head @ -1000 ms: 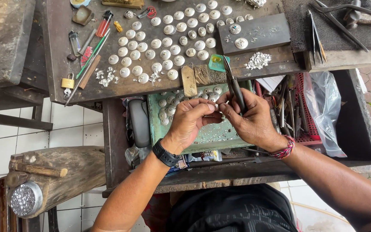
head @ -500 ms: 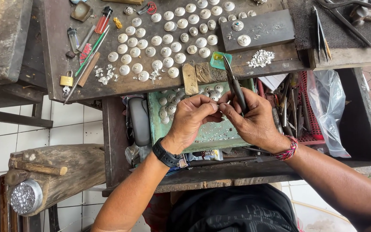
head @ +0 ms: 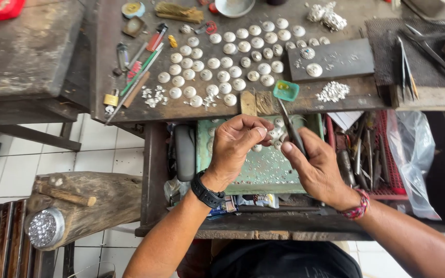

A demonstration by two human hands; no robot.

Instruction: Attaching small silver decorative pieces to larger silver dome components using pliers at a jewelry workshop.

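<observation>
Head view, looking straight down on a cluttered workbench (head: 130, 110). Left hand (head: 235, 149) curled over the green tray (head: 204, 154), thumb and forefinger pinched narrowly on a small silvery piece (head: 273, 133), too small to make out further. Right hand (head: 318, 167) just beside it, fingers wrapped around dark tweezers (head: 290, 128). Long axis of the tweezers running up and slightly left, away from the body, far end reaching toward a small teal dish (head: 286, 90) at the bench edge, near end buried in the palm. Cannot tell whether the tips meet the silvery piece. Black watch (head: 206, 191) on the left wrist, woven red bracelet (head: 357, 210) on the right. Beyond the hands, rows of round white domed buttons (head: 222, 62) spread across the bench top, a dark slab (head: 333, 59) at the right bearing two more. Spare tweezers (head: 405, 67) lying farther right.
</observation>
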